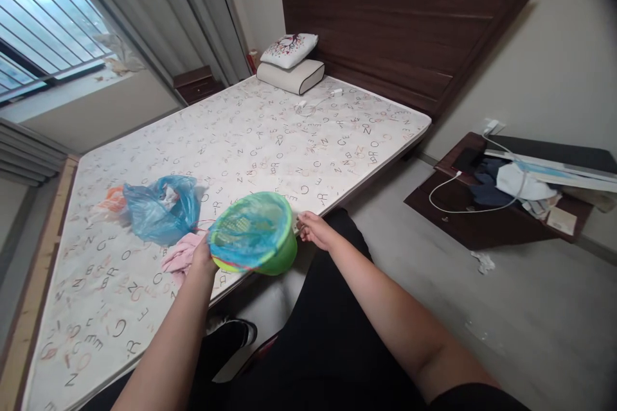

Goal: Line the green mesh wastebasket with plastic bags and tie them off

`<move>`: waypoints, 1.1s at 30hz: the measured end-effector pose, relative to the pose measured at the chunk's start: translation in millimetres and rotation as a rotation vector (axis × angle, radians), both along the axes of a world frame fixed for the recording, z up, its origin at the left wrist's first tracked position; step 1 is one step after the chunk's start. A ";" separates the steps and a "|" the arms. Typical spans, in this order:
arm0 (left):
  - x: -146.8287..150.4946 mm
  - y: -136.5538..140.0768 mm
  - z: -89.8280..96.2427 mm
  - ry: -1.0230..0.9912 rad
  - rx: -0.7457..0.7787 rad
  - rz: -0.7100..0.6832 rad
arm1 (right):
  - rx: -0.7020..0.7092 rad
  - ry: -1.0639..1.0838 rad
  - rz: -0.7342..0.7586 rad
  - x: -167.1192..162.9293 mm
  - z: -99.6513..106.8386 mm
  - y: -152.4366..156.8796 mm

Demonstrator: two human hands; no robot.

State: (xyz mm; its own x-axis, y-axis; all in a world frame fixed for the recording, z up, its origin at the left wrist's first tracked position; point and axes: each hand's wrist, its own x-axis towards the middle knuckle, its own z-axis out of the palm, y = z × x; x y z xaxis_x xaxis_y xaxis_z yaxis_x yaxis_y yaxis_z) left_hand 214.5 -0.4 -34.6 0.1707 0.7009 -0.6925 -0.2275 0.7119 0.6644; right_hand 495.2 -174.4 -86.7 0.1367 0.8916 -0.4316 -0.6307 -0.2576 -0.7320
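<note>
Two hands hold a small green waste bin (270,257) lined with a blue plastic bag (248,228), tilted so its mouth faces the camera, over the near edge of a bed. The left hand (202,258) is closed on the bin's rim at its left side. The right hand (312,228) pinches the rim or liner edge at the right side, fingers drawn together; exactly what they nip is too small to tell.

On the mattress (250,141), printed with scattered letters, a crumpled blue plastic bag with scraps inside (161,209) lies just left of the bin, a pink cloth (180,257) lies beside the left hand, and something orange (112,199) sits past the bag. Two pillows (290,64) are stacked by the dark wooden headboard (409,38), with a white cable (315,103) near them. A low nightstand (482,221) to the right carries clothes, papers and a charger lead.
</note>
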 end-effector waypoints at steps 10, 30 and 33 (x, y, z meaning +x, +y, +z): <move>-25.2 -68.3 -9.0 0.082 0.271 -0.036 | 0.061 -0.020 0.183 -14.4 11.2 1.0; 16.2 -147.1 -56.9 0.224 0.138 -0.471 | 0.142 -0.262 -0.056 -29.6 14.9 9.3; 19.2 -148.6 -55.3 0.243 0.143 -0.457 | 0.142 -0.382 -0.096 -41.0 22.8 15.0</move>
State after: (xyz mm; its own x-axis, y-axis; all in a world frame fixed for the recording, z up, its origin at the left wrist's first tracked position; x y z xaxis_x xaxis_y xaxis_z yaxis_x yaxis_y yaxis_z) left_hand 233.7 -149.1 -89.9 0.3274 0.6830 -0.6529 0.2564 0.6009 0.7571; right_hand 454.2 -159.4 -63.9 0.3489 0.9139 -0.2074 -0.3233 -0.0903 -0.9420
